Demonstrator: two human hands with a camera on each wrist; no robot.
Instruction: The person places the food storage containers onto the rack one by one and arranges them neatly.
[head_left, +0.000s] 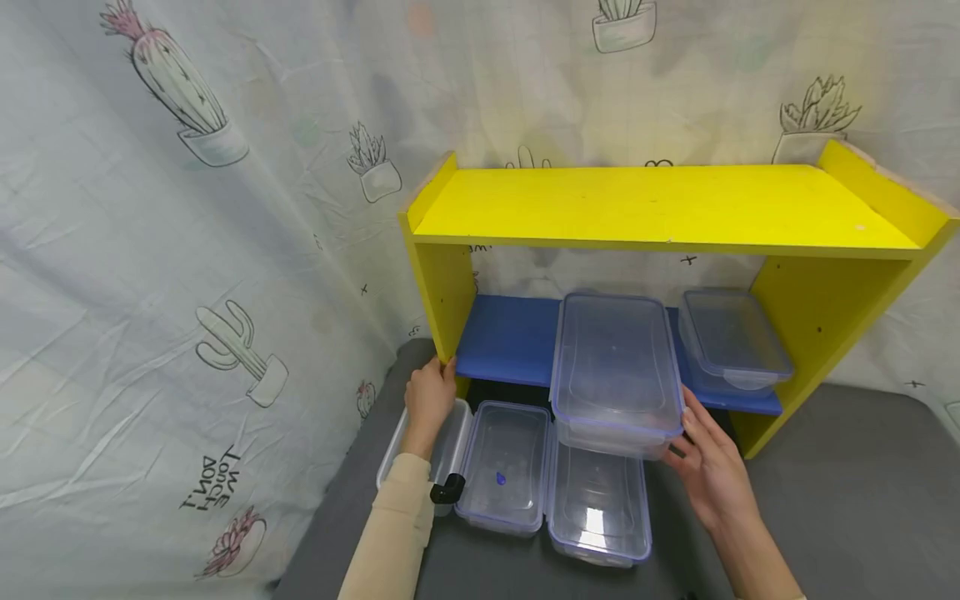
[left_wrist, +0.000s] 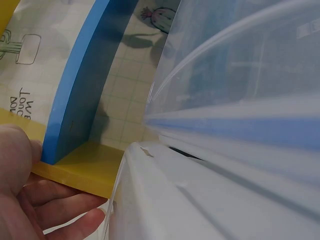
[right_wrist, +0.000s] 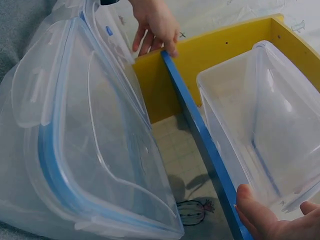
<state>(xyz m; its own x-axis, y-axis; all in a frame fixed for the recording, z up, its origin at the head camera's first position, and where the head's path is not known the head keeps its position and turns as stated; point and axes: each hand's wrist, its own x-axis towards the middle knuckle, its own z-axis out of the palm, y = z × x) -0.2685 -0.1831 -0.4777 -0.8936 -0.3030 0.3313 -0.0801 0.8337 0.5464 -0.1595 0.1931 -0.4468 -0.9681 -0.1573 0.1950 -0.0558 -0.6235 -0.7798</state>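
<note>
My left hand (head_left: 430, 402) grips the front edge of the left side panel on a yellow shelf unit (head_left: 660, 204), level with its blue board (head_left: 510, 337). In the left wrist view the thumb is on one side of the panel and the fingers curl around the other. A large clear lidded food container (head_left: 618, 358) rests on the blue board and juts past its front edge. My right hand (head_left: 711, 475) touches this container's right front corner with extended fingers. The right wrist view shows thumb and fingertips (right_wrist: 245, 192) against its near end.
A smaller lidded container (head_left: 735, 337) sits on the blue board at the right. Three clear containers stand on the grey surface (head_left: 847, 500) before the unit: a left one (head_left: 450, 446) partly behind my forearm, a middle one (head_left: 504, 467) and a right one (head_left: 598, 504).
</note>
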